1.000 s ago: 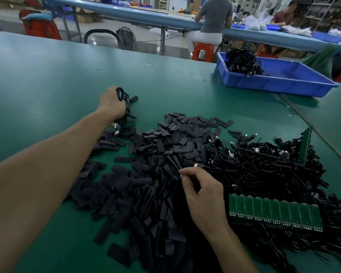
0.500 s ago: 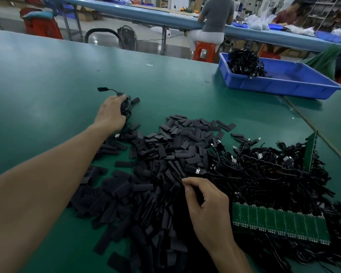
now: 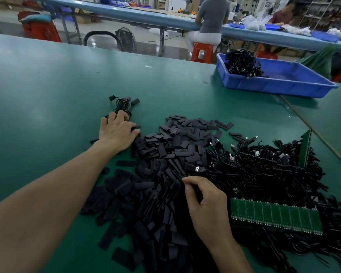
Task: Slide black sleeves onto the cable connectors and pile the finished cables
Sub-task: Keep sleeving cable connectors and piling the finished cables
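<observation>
A wide heap of flat black sleeves [image 3: 165, 164] covers the green table [image 3: 47, 95] in front of me. To its right lies a tangle of black cables [image 3: 264, 170] with bare metal connectors. A small bundle of sleeved cables [image 3: 122, 104] lies apart at the heap's far left. My left hand [image 3: 116, 133] rests just below that bundle at the heap's edge, fingers loosely spread, holding nothing. My right hand [image 3: 205, 205] is curled at the heap's near side and pinches a black cable; a bare connector [image 3: 197, 169] lies just above it.
Two green circuit board strips [image 3: 274, 215] [image 3: 305, 150] lie in the cable tangle. A blue tray [image 3: 274, 85] at the back right holds a clump of cables [image 3: 242, 62]. Beyond the table, people sit at a long blue bench.
My left hand set the cable bundle down at the far left, let go, and drew back toward the sleeve heap. My right hand stayed in place.
</observation>
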